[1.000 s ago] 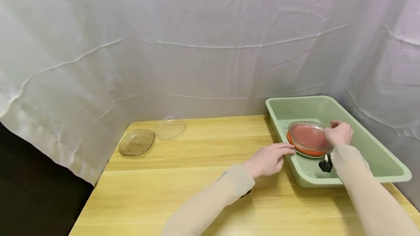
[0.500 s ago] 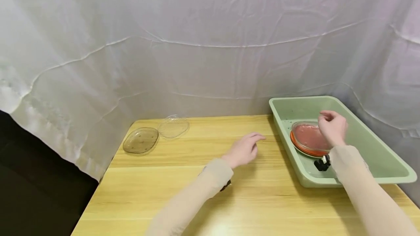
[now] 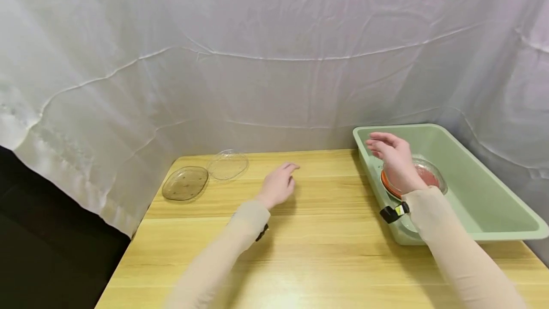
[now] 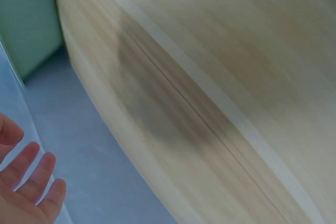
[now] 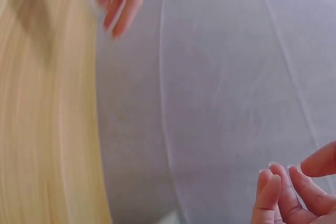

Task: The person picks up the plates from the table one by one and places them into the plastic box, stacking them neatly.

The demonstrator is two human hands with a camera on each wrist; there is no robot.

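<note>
My left hand point(image 3: 279, 184) hovers over the middle of the wooden table point(image 3: 300, 252), fingers relaxed and holding nothing; its fingertips point(image 4: 31, 182) show empty in the left wrist view. My right hand point(image 3: 392, 154) is raised above the left rim of the green tub point(image 3: 493, 194), fingers loosely spread, empty. Inside the tub lies a clear dish on an orange-red plate point(image 3: 422, 175), partly hidden by my right wrist. A brownish clear plate point(image 3: 185, 183) and a clear lid-like dish point(image 3: 228, 165) lie at the table's far left corner.
A white cloth backdrop point(image 3: 274, 61) hangs close behind the table and the tub. The table's left edge drops off into a dark area point(image 3: 51, 232). A black wrist strap point(image 3: 392, 212) sits on my right forearm.
My left hand has left the tub's edge and moved left across the table. My right hand has let go of the clear dish and risen toward the tub's left rim.
</note>
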